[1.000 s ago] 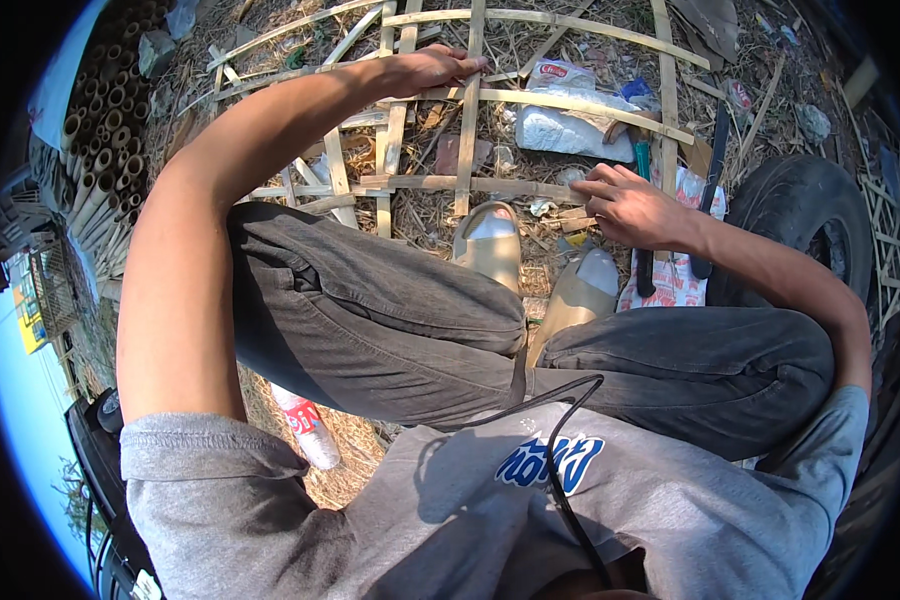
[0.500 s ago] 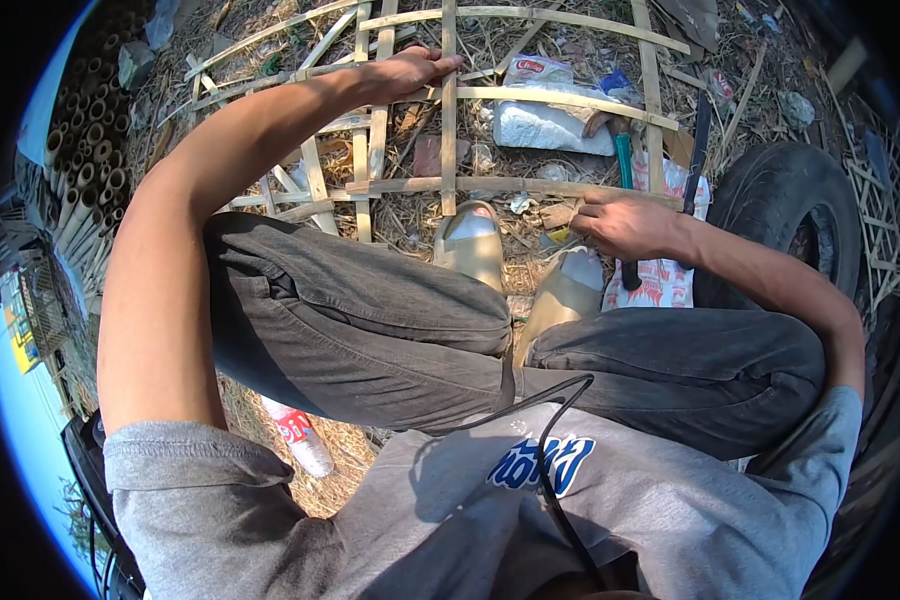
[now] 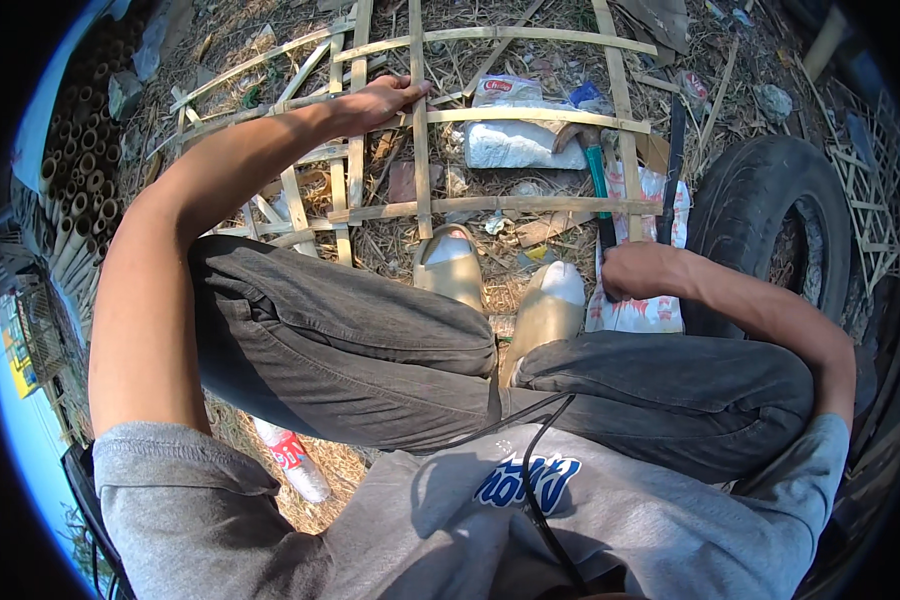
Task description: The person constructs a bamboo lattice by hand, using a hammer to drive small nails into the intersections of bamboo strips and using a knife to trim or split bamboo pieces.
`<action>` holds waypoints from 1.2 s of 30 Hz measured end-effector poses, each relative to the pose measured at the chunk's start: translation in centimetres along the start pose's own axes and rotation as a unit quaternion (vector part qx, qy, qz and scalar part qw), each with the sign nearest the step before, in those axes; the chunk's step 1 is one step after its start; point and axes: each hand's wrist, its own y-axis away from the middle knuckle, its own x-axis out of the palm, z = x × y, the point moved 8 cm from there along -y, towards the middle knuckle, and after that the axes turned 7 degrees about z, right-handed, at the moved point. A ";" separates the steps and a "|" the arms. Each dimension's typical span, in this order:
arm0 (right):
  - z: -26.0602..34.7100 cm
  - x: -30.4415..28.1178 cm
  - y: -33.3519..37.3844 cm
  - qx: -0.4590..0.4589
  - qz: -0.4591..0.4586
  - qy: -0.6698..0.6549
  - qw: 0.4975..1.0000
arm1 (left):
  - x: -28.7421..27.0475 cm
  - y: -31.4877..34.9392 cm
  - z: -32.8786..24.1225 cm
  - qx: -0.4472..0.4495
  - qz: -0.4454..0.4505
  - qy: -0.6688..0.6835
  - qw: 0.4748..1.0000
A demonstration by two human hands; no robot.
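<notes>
A lattice of split bamboo strips (image 3: pixel 530 205) lies over the ground in front of my feet. My left hand (image 3: pixel 385 98) is closed at a crossing on its far side, fingers gripping an upright bamboo strip (image 3: pixel 421 170). To the right, a hammer with a green shaft (image 3: pixel 597 172) and dark handle end lies against the lattice, its head (image 3: pixel 573 136) pointing away from me. My right hand (image 3: pixel 642 272) is closed around the lower end of the hammer's handle; the fingers' undersides are hidden. A dark long blade-like tool (image 3: pixel 674 150) lies just right of the hammer.
A tyre (image 3: pixel 770 230) stands right of a white and red printed sack (image 3: pixel 660 315). A white block (image 3: pixel 515 146) lies under the lattice. Bamboo tubes (image 3: pixel 82 180) are stacked at far left; a plastic bottle (image 3: pixel 295 460) lies left of my body. Another bamboo lattice (image 3: pixel 865 205) is at far right.
My right hand has left the near bamboo strip's right end and moved toward me onto the hammer's handle. My left hand keeps its grip. The whole view has shifted slightly.
</notes>
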 end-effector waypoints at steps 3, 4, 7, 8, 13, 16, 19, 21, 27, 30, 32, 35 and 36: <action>1.5 -3.6 0.8 -0.147 -0.143 -0.140 0.969 | -0.3 -0.8 0.6 0.005 -0.002 0.022 1.000; 1.2 -3.9 0.8 -0.142 -0.145 -0.144 0.969 | -0.1 -0.1 0.2 -0.015 0.008 -0.012 1.000; 0.1 -8.3 4.4 -0.160 -0.418 -0.174 0.877 | 0.0 -0.3 0.1 0.003 0.015 -0.004 1.000; -1.7 -9.0 5.5 -0.102 -0.478 -0.257 0.834 | -0.3 -0.3 0.2 -0.006 0.011 -0.004 1.000; -11.3 -6.1 8.0 0.035 -0.636 -0.572 0.517 | -0.8 -0.2 0.2 -0.020 0.015 0.007 1.000; -17.1 -4.7 12.8 0.119 -0.684 -0.568 0.442 | 0.3 -0.5 -0.2 -0.034 -0.006 -0.012 0.999; -19.1 -6.9 16.6 0.172 -0.697 -0.432 0.546 | -0.2 -1.3 1.2 -0.019 0.004 -0.003 1.000; -17.9 -8.3 17.6 0.275 -0.722 -0.226 0.594 | -0.4 -1.0 1.5 -0.040 0.002 -0.032 0.999; -5.3 -9.8 9.7 0.169 -0.564 0.016 0.808 | -0.1 -0.5 0.5 -0.062 0.090 -0.064 0.992; -3.7 -5.3 5.6 0.136 -0.473 0.045 0.869 | 0.3 -2.2 -0.1 -0.082 0.109 -0.068 0.988; -3.7 -4.1 4.1 0.122 -0.430 0.040 0.894 | -0.9 -2.6 0.9 -0.037 0.118 -0.103 0.987; -6.3 -4.6 4.2 0.126 -0.408 0.024 0.904 | 0.7 -2.5 -0.1 -0.078 0.126 -0.090 0.985; -7.1 -4.6 4.7 0.125 -0.417 -0.019 0.900 | 1.6 -1.7 -1.1 -0.113 0.136 -0.094 0.980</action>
